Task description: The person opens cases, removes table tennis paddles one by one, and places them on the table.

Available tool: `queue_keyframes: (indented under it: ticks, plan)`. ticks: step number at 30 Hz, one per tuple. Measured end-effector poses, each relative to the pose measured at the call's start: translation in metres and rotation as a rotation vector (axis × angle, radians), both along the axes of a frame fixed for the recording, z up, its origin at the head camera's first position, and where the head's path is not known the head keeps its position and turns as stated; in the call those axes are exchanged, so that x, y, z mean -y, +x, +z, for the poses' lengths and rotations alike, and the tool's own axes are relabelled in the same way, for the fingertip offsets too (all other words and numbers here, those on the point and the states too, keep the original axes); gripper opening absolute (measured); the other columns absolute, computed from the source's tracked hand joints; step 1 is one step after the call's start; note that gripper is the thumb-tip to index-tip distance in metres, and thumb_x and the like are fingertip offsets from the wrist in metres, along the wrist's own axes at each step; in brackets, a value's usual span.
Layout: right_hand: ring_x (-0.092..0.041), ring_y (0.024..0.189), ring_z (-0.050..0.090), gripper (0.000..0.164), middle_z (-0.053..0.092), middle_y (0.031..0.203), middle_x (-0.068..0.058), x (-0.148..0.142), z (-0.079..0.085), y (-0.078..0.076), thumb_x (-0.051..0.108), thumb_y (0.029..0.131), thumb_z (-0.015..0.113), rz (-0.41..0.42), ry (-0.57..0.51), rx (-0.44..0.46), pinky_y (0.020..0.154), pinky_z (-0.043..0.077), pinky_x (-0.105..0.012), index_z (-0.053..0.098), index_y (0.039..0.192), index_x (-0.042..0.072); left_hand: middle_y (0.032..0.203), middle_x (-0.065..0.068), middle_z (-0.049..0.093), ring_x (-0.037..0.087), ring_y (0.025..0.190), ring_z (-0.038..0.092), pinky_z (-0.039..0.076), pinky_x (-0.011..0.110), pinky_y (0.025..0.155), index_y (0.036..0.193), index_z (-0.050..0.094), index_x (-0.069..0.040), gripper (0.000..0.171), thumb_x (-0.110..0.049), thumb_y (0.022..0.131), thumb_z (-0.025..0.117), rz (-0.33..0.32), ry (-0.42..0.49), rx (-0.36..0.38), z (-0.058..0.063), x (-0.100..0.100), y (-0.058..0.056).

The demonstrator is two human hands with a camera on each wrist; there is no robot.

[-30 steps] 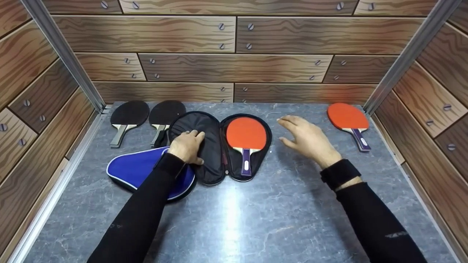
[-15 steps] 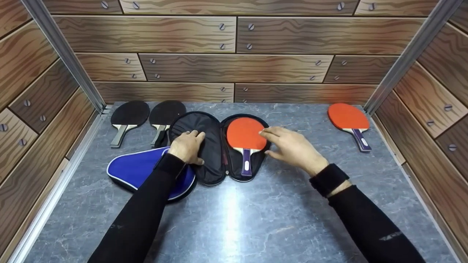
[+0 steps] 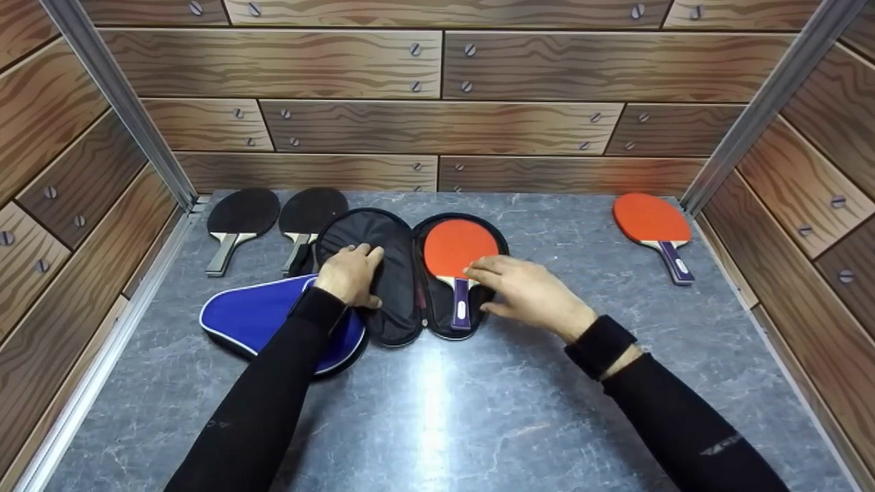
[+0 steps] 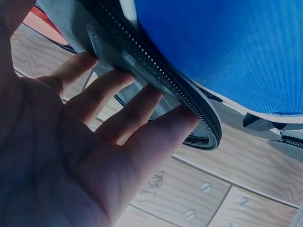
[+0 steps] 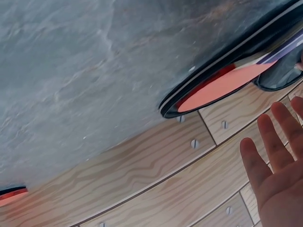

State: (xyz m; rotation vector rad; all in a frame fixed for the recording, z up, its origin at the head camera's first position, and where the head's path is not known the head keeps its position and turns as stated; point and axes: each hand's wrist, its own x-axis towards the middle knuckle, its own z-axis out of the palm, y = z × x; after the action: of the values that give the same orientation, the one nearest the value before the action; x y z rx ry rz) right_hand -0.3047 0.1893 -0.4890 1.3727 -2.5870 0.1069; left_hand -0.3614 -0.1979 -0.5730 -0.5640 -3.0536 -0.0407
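Observation:
A black zip-up paddle case (image 3: pixel 372 307) lies unfolded on the grey table. Its right half holds a red table tennis paddle (image 3: pixel 459 249), purple handle toward me. My left hand (image 3: pixel 348 275) rests on the case's left half; in the left wrist view its fingertips touch the dark lining (image 4: pixel 90 38) beside the zip. Above the right half, by the paddle's neck, is my right hand (image 3: pixel 530 294), fingers extended and holding nothing. The right wrist view shows those fingers (image 5: pixel 272 137) apart from the paddle (image 5: pixel 222 87). A blue case (image 3: pixel 253 314) lies partly beneath my left forearm.
Two black-faced paddles (image 3: pixel 243 212) lie at the back left, one partly hidden by the unfolded case. Another red paddle (image 3: pixel 653 219) lies at the back right. Wood-patterned walls (image 3: pixel 437 126) enclose the table at the back and sides.
My right hand has moved left and slightly toward me, from beside the case to over its right half by the paddle. My left hand has stayed on the left half.

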Motion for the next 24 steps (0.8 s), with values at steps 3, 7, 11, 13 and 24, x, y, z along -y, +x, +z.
queue_keyframes:
  ticks: [3, 7, 11, 13, 24]
  plan:
    - [-0.036, 0.144, 0.076, 0.071, 0.078, 0.155, -0.014, 0.005, -0.004, 0.002, 0.031, 0.096, 0.099, 0.027, 0.015, -0.017, 0.124, 0.063, -0.053, 0.072, 0.158, 0.008, 0.148, 0.020, 0.072, 0.050, 0.136, 0.074, 0.067, 0.063, 0.113, 0.151, 0.060, -0.013, 0.102, -0.056, 0.072, 0.109, -0.002, -0.007, -0.002, 0.000, 0.000, 0.000]
    - [-0.036, 0.143, 0.076, 0.069, 0.078, 0.154, -0.014, 0.011, -0.008, 0.006, 0.028, 0.095, 0.099, 0.050, 0.024, -0.009, 0.124, 0.063, -0.053, 0.074, 0.156, 0.008, 0.147, 0.020, 0.072, 0.050, 0.137, 0.074, 0.066, 0.061, 0.115, 0.150, 0.060, -0.013, 0.103, -0.057, 0.071, 0.109, -0.004, -0.012, -0.002, 0.001, -0.001, 0.001]
    - [-0.035, 0.144, 0.076, 0.065, 0.079, 0.154, -0.014, 0.015, -0.012, 0.010, 0.025, 0.095, 0.099, 0.074, 0.036, -0.005, 0.125, 0.063, -0.052, 0.075, 0.154, 0.009, 0.148, 0.020, 0.072, 0.050, 0.138, 0.074, 0.065, 0.061, 0.117, 0.153, 0.060, -0.012, 0.105, -0.058, 0.072, 0.109, -0.005, -0.014, -0.001, 0.003, -0.002, 0.003]
    - [-0.034, 0.144, 0.076, 0.063, 0.079, 0.154, -0.014, 0.016, -0.014, 0.011, 0.022, 0.095, 0.098, 0.094, 0.044, -0.014, 0.124, 0.063, -0.051, 0.076, 0.154, 0.010, 0.149, 0.021, 0.072, 0.050, 0.138, 0.074, 0.066, 0.061, 0.116, 0.154, 0.059, -0.012, 0.106, -0.058, 0.072, 0.108, -0.006, -0.015, -0.002, 0.004, -0.002, 0.004]
    - [-0.021, 0.143, 0.077, 0.038, 0.083, 0.148, -0.001, 0.029, -0.017, 0.014, 0.009, 0.111, 0.069, 0.321, 0.166, -0.107, 0.127, 0.060, -0.039, 0.082, 0.146, 0.018, 0.146, 0.020, 0.073, 0.050, 0.133, 0.076, 0.069, 0.063, 0.110, 0.152, 0.061, -0.012, 0.104, -0.058, 0.072, 0.108, -0.005, -0.010, -0.017, 0.002, -0.001, 0.004]
